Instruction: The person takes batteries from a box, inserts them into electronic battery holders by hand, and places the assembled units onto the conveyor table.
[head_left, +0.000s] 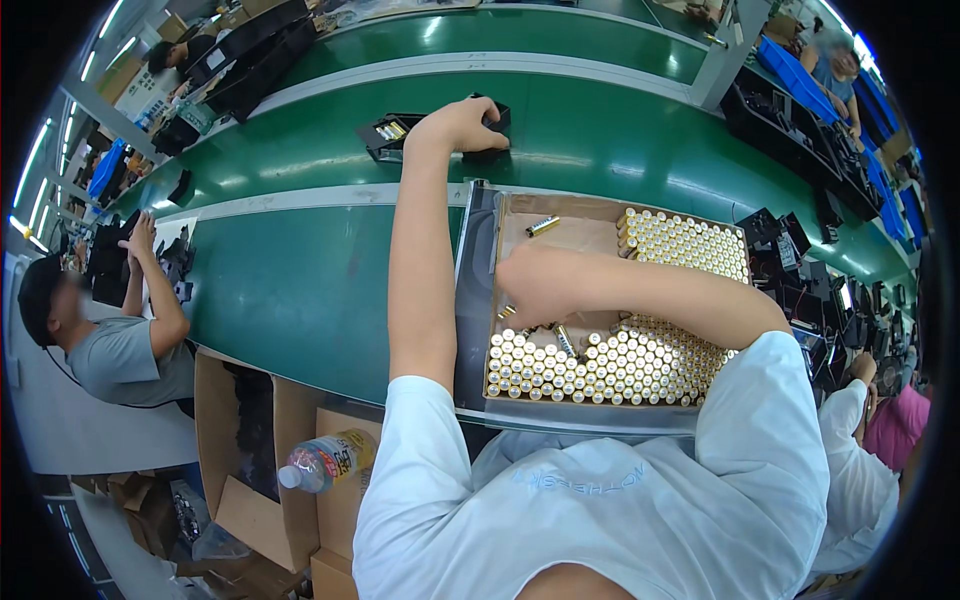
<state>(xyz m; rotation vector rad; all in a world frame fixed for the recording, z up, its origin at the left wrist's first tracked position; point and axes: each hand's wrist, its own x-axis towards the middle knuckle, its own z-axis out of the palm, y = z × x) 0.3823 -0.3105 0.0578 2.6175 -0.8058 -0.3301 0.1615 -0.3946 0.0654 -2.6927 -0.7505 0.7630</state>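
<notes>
My left hand (462,124) reaches across to the green conveyor belt, its fingers curled round a black plastic case (493,136). Just left of that hand, an open black case (383,142) has batteries (390,130) in it. My right hand (538,285) is down in a shallow cardboard box (580,207) of batteries, its fingers bent and mostly hidden. Whatever they hold cannot be made out. Many batteries (560,375) stand upright in packed rows along the box's near and right sides. One loose battery (543,226) lies beyond the hand, another (565,340) leans nearer me.
At the left a person (130,330) works on black parts. An opened carton (250,520) and a plastic bottle (325,462) are below the table's near edge. Black devices (775,240) crowd the right side, with a long black bin (790,150) beyond.
</notes>
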